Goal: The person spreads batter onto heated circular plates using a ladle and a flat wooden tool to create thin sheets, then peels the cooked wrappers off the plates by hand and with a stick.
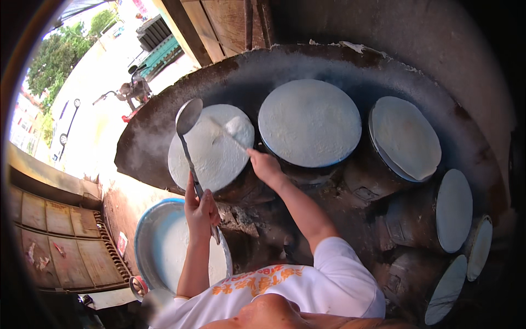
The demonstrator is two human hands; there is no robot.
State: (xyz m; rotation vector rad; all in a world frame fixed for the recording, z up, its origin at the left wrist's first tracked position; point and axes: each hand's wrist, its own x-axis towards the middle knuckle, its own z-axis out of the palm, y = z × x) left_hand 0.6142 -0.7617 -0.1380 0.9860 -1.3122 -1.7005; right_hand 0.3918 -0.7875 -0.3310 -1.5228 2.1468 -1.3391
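My left hand [200, 209] grips the handle of a metal ladle [190, 116], whose bowl is raised over the far left edge of a round griddle. My right hand [265, 165] holds a thin spreading tool [230, 135] against the pale batter [197, 158] on that griddle. A mound of wetter batter [239, 126] lies beside the tool. Below my left forearm stands a blue-rimmed basin [141, 230] of white batter, partly hidden by the arm. To the right, a second griddle bears a full round of pale pancake [310, 123].
A third griddle holds a pancake [404, 137] with lifted edges. Several more drum stoves [454, 210] curve down the right side. A dark, curved wall [345, 55] stands behind the griddles, with steam near it. A motorcycle [133, 91] is outside at the left.
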